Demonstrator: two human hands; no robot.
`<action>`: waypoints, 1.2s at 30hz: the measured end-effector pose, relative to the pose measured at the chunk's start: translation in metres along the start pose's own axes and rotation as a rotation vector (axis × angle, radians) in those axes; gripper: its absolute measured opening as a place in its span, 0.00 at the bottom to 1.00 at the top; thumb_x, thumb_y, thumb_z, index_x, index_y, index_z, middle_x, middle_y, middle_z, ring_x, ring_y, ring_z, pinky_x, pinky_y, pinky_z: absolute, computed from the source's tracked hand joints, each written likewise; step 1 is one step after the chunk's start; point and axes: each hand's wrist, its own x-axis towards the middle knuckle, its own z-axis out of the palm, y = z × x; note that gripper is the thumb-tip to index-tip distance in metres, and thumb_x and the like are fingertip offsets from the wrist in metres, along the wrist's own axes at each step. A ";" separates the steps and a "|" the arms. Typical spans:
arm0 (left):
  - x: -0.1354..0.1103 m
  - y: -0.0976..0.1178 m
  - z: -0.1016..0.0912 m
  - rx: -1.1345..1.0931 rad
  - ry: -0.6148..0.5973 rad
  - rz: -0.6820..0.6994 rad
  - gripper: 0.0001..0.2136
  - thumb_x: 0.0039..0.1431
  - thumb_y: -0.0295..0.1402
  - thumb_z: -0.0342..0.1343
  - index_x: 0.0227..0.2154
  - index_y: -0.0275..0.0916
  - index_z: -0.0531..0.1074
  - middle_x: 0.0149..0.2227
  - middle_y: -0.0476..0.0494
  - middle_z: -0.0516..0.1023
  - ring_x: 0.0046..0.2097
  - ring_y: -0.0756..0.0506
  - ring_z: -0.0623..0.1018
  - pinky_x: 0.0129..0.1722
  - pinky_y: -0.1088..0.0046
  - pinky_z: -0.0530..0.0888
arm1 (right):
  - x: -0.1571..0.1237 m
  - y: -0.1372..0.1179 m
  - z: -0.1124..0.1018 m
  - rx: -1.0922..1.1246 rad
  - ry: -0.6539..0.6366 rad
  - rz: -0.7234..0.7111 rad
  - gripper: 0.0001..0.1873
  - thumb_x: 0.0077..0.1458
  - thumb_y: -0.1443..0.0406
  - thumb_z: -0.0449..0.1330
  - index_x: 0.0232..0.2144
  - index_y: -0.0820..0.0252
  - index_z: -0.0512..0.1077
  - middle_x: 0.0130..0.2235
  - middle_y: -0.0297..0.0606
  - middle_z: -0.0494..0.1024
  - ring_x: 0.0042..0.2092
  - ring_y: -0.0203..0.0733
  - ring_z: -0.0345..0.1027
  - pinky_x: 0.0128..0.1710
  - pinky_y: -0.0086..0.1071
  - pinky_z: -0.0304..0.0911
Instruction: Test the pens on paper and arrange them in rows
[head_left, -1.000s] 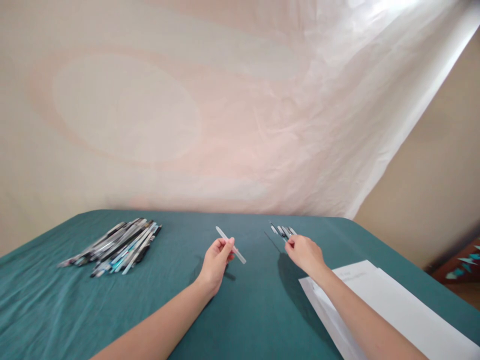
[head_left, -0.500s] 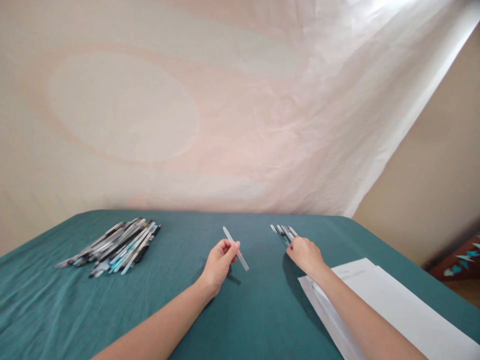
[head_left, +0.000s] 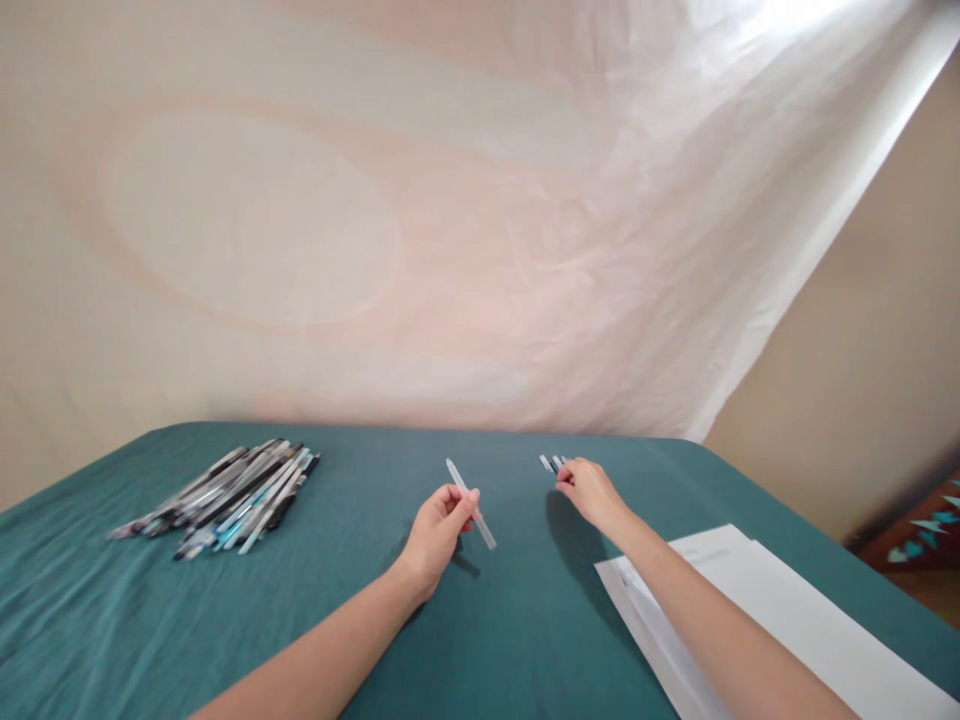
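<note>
My left hand (head_left: 437, 527) pinches a thin clear pen (head_left: 472, 492) above the teal tablecloth (head_left: 315, 610), with the pen slanting up to the left. My right hand (head_left: 587, 490) reaches forward over a small row of pens (head_left: 551, 463) near the table's far edge. Its fingers curl down onto them, and it covers most of the row. Whether it grips any of them is hidden. A large pile of pens (head_left: 229, 495) lies at the far left of the table.
White paper sheets (head_left: 780, 625) lie at the right front, under my right forearm. A pale wrinkled cloth backdrop (head_left: 420, 220) hangs behind the table. A beige wall and a dark patterned object (head_left: 926, 525) are at the right.
My right hand has moved forward and left over the small row of pens, covering more of them. My left hand has kept the clear pen, shifting it slightly.
</note>
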 end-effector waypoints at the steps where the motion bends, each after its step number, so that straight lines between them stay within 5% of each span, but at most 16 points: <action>1: 0.000 0.000 0.000 -0.001 -0.002 -0.001 0.13 0.50 0.43 0.53 0.27 0.37 0.64 0.25 0.50 0.70 0.27 0.53 0.68 0.29 0.77 0.66 | 0.005 -0.001 0.003 -0.003 0.002 -0.004 0.06 0.46 0.67 0.57 0.28 0.61 0.73 0.33 0.38 0.74 0.36 0.38 0.67 0.37 0.26 0.56; 9: 0.001 0.001 0.000 0.000 -0.009 -0.021 0.14 0.49 0.44 0.53 0.26 0.37 0.64 0.24 0.49 0.70 0.27 0.52 0.68 0.29 0.77 0.65 | 0.012 -0.010 0.014 -0.063 0.008 -0.034 0.11 0.52 0.72 0.51 0.35 0.61 0.73 0.37 0.41 0.72 0.41 0.37 0.66 0.39 0.25 0.54; 20: -0.001 0.003 0.001 0.066 -0.025 0.002 0.16 0.50 0.46 0.52 0.27 0.36 0.68 0.24 0.48 0.70 0.27 0.52 0.68 0.29 0.76 0.65 | -0.005 -0.019 -0.007 -0.091 0.070 0.008 0.09 0.54 0.67 0.51 0.31 0.59 0.71 0.35 0.40 0.73 0.37 0.39 0.67 0.34 0.28 0.56; 23: -0.002 0.005 0.002 0.113 -0.048 0.012 0.16 0.51 0.45 0.51 0.29 0.35 0.70 0.23 0.49 0.70 0.26 0.53 0.67 0.27 0.77 0.64 | -0.025 -0.040 -0.017 0.008 0.013 -0.083 0.09 0.54 0.65 0.52 0.30 0.56 0.72 0.32 0.34 0.75 0.34 0.34 0.67 0.33 0.24 0.56; 26: -0.005 0.008 0.004 0.142 -0.109 0.008 0.15 0.50 0.44 0.52 0.29 0.34 0.72 0.22 0.50 0.69 0.25 0.53 0.67 0.26 0.78 0.63 | -0.053 -0.072 -0.024 0.397 -0.179 -0.287 0.14 0.56 0.60 0.48 0.29 0.59 0.72 0.26 0.32 0.74 0.27 0.32 0.66 0.28 0.24 0.56; 30: -0.008 0.011 0.007 0.098 -0.191 -0.033 0.15 0.49 0.44 0.54 0.29 0.34 0.72 0.22 0.49 0.71 0.25 0.52 0.68 0.27 0.77 0.64 | -0.079 -0.103 -0.024 0.582 -0.215 -0.263 0.13 0.52 0.59 0.53 0.26 0.62 0.71 0.24 0.33 0.74 0.25 0.32 0.64 0.25 0.24 0.54; 36: -0.009 0.010 0.009 0.038 -0.237 -0.074 0.22 0.48 0.42 0.55 0.44 0.35 0.67 0.37 0.41 0.74 0.33 0.49 0.72 0.33 0.74 0.68 | -0.068 -0.083 -0.019 0.521 -0.128 -0.211 0.11 0.51 0.59 0.54 0.30 0.61 0.70 0.25 0.33 0.74 0.25 0.33 0.65 0.26 0.25 0.55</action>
